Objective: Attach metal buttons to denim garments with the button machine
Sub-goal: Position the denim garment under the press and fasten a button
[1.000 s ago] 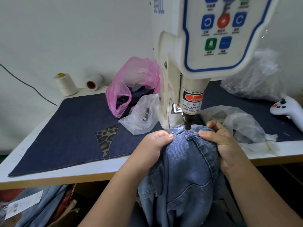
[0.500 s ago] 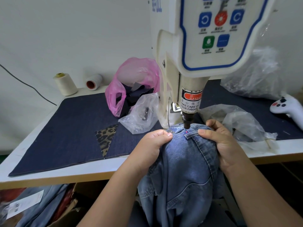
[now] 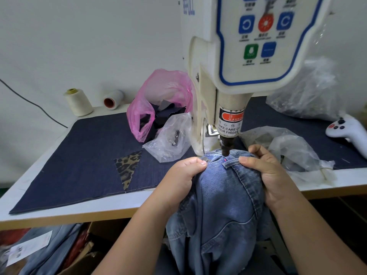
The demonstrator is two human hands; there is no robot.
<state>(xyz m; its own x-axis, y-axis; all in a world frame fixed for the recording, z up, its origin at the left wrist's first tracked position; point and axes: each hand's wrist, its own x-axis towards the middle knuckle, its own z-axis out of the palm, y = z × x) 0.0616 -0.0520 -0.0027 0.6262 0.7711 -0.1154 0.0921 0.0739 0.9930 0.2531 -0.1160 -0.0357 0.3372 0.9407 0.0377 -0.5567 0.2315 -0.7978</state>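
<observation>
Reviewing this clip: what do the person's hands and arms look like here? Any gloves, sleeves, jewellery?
Both forearms are bare as far as the frame shows, with no sleeve edge in view. The left hand and right hand wear no gloves, and no rings, watch or wristband are visible. Fingernails are short and unpainted.

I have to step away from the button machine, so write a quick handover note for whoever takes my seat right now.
Left hand: grips the denim garment left of the punch, fingertips by a metal button already on the waistband.
Right hand: grips the waistband on the right, thumb on the belt loop.
Punch of the button machine: tip meets the denim between the hands.
Done: one button shows.
Left: whether this press has set a button cannot be seen; keep fingers clear.
</observation>
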